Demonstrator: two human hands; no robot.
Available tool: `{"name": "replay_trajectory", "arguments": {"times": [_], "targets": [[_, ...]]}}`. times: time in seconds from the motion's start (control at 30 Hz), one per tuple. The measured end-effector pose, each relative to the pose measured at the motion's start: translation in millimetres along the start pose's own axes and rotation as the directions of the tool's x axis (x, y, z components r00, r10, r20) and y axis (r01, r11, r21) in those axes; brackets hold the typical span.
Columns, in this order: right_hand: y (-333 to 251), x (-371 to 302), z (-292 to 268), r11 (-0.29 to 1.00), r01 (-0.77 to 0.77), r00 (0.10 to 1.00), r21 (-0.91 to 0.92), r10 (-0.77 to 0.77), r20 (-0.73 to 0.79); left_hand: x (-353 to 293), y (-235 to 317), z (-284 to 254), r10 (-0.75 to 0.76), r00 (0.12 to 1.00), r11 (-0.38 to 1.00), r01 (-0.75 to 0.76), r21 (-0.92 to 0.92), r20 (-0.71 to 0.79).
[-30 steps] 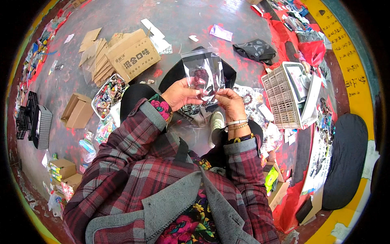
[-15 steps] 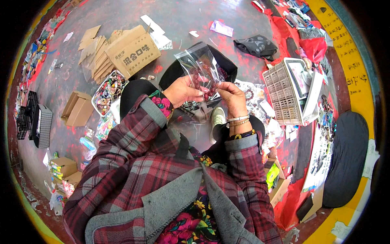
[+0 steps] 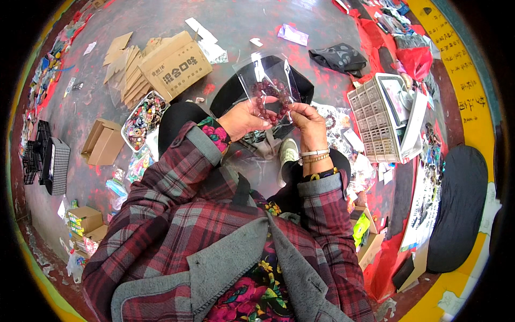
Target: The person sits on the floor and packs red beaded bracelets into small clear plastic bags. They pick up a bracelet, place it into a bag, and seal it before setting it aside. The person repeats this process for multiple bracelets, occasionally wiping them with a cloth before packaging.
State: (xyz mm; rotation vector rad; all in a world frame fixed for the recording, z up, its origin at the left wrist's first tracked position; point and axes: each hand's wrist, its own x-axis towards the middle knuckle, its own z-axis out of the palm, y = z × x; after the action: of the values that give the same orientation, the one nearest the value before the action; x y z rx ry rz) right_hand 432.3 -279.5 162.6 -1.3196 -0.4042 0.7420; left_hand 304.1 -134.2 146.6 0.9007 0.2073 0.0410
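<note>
Clear plastic bag with dark red bead bracelet: pinched by left hand and right hand, above floor.

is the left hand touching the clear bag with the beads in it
Touching. The head view shows the left hand with its fingertips pinching the lower left edge of the clear plastic bag; the right hand grips its lower right edge.

Red and grey plaid sleeves, grey-lined cuffs, floral top beneath, grey lapels, bangles at right wrist
</note>
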Motion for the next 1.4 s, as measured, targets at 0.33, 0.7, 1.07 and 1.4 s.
{"name": "replay_trajectory", "arguments": {"times": [0.33, 0.7, 1.07, 1.4], "targets": [[-2.1, -1.9, 5.5, 0.998, 0.057, 0.997, -0.037, -0.054, 0.061, 4.5, -10.7, -5.3, 0.027, 0.983, 0.993, -0.005, 0.118, -0.184], [-16.7, -9.8, 10.7, 0.988, 0.143, 0.988, 0.05, -0.146, 0.052, -0.6, -1.0, 6.7, 0.285, 0.95, 0.925, -0.238, 0.295, -0.126], [-18.6, -9.8, 6.1, 0.995, 0.055, 0.995, -0.082, -0.047, 0.092, -2.1, 5.2, 3.0, 0.134, 0.982, 0.931, -0.078, 0.356, -0.135], [-21.0, -10.2, -5.9, 0.977, -0.029, 0.991, -0.212, 0.055, 0.119, -4.1, 1.4, -2.1, 0.089, 0.996, 0.967, -0.093, 0.237, 0.026]]}}
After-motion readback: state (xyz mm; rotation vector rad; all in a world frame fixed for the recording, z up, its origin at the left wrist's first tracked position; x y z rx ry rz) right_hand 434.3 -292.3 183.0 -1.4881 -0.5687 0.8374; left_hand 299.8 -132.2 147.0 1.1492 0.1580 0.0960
